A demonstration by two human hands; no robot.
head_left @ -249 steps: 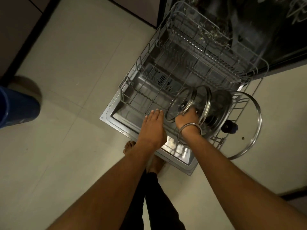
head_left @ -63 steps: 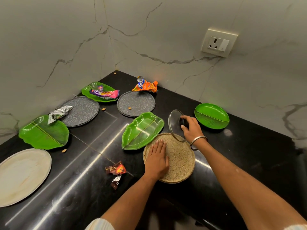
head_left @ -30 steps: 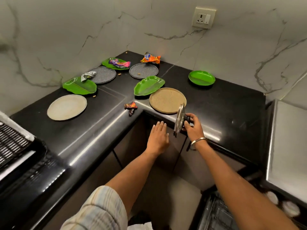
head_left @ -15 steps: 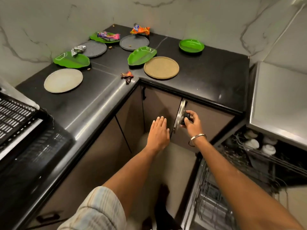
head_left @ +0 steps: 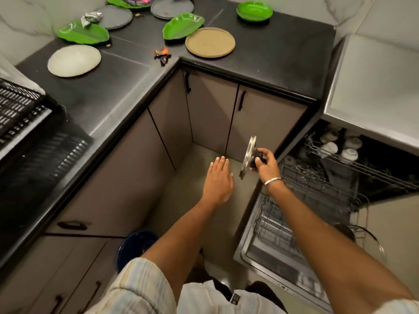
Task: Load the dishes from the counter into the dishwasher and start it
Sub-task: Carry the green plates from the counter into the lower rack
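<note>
My right hand [head_left: 266,165] grips the black knob of a small glass lid [head_left: 248,156], held on edge in the air above the floor, left of the open dishwasher [head_left: 260,243]. My left hand [head_left: 218,177] hovers flat beside the lid, fingers straight, holding nothing. The dishwasher's lower rack [head_left: 301,196] is pulled out over the door; white cups [head_left: 340,146] stand in the upper rack. On the black counter [head_left: 272,53] lie a tan round plate [head_left: 210,42], a white plate [head_left: 74,60], green leaf-shaped plates [head_left: 182,26] [head_left: 83,34], a green round plate [head_left: 254,11] and grey plates [head_left: 172,6].
Snack wrappers [head_left: 162,55] and foil [head_left: 90,18] lie among the plates. A black dish rack [head_left: 20,105] sits at the counter's left. A blue bin [head_left: 133,248] stands on the floor by my left arm. Closed cabinet doors [head_left: 210,114] fill the corner.
I lifted the small glass lid off the counter and carried it down and right toward the open dishwasher. My view dropped from the counter to the floor and the rack.
</note>
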